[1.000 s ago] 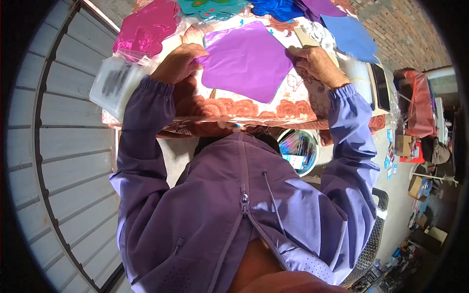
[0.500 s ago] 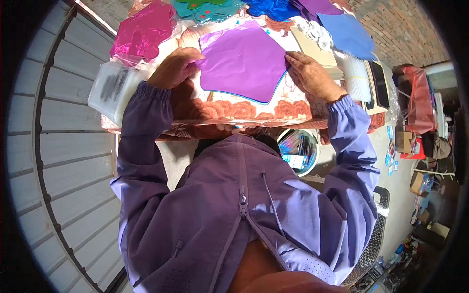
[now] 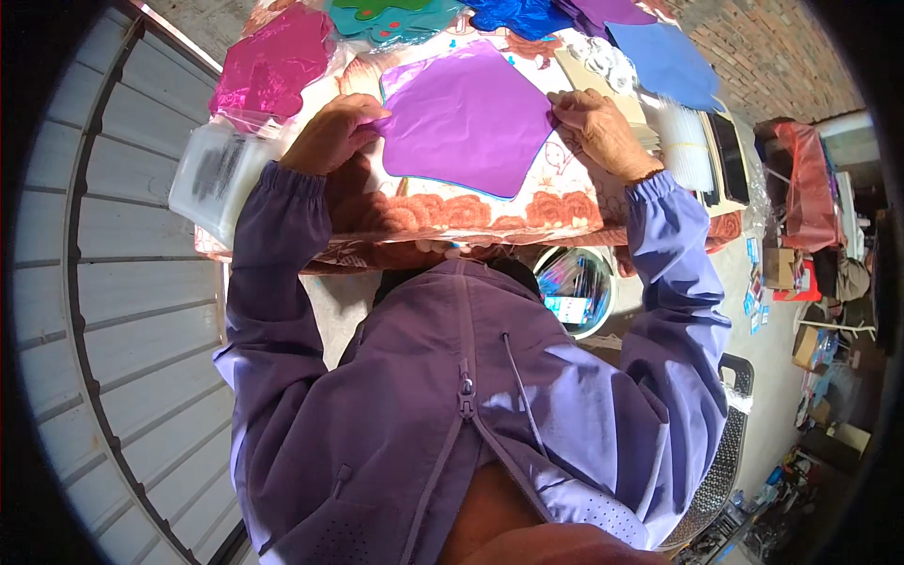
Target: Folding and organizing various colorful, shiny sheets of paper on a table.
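Purple sheet held at both sides over the table

In the head view, the sheet (image 3: 468,122) lies over a flowered cloth (image 3: 452,215), near the front of the table and between the two hands. It has angled corners, one pointing toward the far side, and a few soft creases. A thin blue line shows along its lower edge (whether that is a second layer underneath, I cannot tell).

The left hand (image 3: 330,134) pinches the sheet's left side between thumb and fingers. The right hand (image 3: 600,130) has its fingertips closed on the right corner, the knuckles bent.

Just beside the left wrist stands a clear box (image 3: 212,184), with pink foil (image 3: 271,66) beyond it. Along the far side lie a teal piece (image 3: 405,26), blue foil (image 3: 518,17) and a light blue piece (image 3: 664,68). Near the right hand are beige boards (image 3: 603,89), some white rings (image 3: 607,64), a white stack (image 3: 686,149) with a band round it, and a black flat thing (image 3: 727,155) on the outer side of that.

Below the table edge, a round bucket (image 3: 608,306) holds small packets.
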The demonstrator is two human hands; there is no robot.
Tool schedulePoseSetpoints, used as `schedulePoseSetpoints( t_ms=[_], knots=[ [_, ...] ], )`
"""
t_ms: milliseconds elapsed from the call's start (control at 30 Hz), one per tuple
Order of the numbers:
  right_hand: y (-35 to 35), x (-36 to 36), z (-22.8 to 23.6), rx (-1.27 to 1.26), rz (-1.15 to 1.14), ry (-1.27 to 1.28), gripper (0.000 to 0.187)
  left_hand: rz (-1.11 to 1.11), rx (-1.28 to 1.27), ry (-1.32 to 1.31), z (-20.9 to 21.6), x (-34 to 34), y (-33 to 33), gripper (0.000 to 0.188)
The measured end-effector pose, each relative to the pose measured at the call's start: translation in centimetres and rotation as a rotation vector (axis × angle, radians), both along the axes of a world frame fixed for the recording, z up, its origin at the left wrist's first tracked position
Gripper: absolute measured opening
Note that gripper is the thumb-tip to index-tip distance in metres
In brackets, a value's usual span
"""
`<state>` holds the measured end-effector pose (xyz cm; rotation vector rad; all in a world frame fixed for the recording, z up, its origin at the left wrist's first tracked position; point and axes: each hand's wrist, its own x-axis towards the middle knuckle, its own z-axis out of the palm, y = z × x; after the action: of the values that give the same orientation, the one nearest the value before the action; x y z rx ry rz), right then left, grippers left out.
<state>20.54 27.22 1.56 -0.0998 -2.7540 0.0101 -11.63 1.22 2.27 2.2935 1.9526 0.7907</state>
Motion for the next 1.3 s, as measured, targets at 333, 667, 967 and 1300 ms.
schedulePoseSetpoints(
  t_ms=[333, 667, 967, 1300],
  knots=[
    [0.2, -0.1, 0.3, -0.021, 0.007, -0.033, 0.032, 0.022, -0.031, -0.019, -0.5, -0.2, -0.4, 0.029],
    [-4.4, -0.7, 2.9, -0.052, 0.161, -0.061, 0.048, -0.029, 0.106, 0.015, -0.2, 0.4, 1.7, 0.026],
    [-5.9, -1.8, 2.9, 0.104, 0.224, -0.103, 0.045, -0.035, -0.132, -0.123, -0.9, 2.0, 3.9, 0.035],
    [-6.1, -1.8, 1.7, 0.171, 0.148, -0.003, 0.045, -0.082, -0.061, -0.171, -0.9, 2.2, 3.8, 0.036]
  ],
)
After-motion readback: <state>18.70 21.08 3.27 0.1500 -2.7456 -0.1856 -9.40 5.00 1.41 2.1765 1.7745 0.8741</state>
